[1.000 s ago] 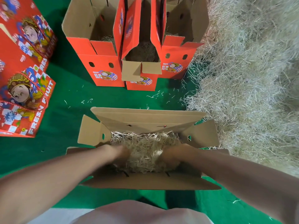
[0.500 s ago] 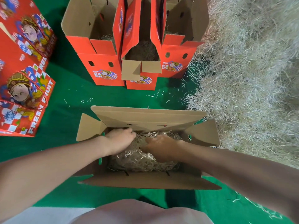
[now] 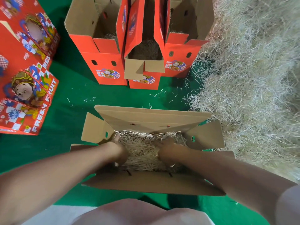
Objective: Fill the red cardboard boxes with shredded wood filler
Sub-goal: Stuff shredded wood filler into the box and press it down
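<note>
Light is bright and even, falling from above; shadows are soft, pooling on the cloth (image 3: 68, 120) beside the far boxes (image 3: 107, 69), whose insides are dim; the filler pile (image 3: 251, 78) looks pale, nearly washed out; the left hand (image 3: 119, 150) and right hand (image 3: 168, 148) are slightly smeared; the wide lens bows the edges, splaying the boxes.

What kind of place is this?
Probably a fruit-packing workspace: red boxes printed "Fresh Fruit", more open boxes standing nearby, and a big pile of shredded wood filler beside them.
</note>
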